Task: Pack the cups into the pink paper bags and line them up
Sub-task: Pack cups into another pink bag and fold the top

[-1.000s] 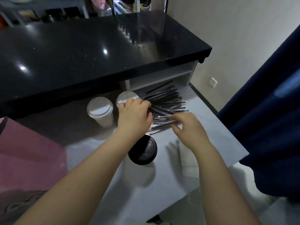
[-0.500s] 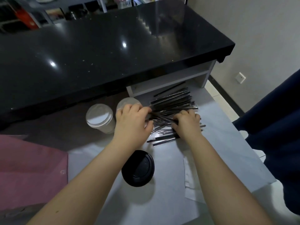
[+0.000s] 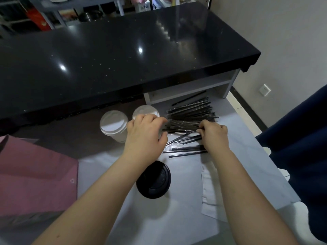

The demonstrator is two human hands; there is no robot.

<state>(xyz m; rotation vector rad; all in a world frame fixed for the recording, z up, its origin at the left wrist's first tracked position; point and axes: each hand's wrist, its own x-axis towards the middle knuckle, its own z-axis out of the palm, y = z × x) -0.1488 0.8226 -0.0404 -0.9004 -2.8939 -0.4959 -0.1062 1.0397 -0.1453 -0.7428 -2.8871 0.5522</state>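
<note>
A grey table (image 3: 244, 156) sits under a glossy black counter (image 3: 123, 50). Three lidded cups stand on it (contents hidden by the lids): two white-lid cups (image 3: 114, 125) side by side near the counter, and a black-lid cup (image 3: 154, 179) closer in, partly behind the left forearm. The pink bags (image 3: 35, 177) lie flat at the left, well apart from the cups. A pile of black straws (image 3: 191, 112) spreads to the right of the cups. The left hand (image 3: 146, 135) curls over one end of a bunch of straws and the right hand (image 3: 215, 137) pinches the other end. A white paper (image 3: 208, 190) lies near the right forearm.
</note>
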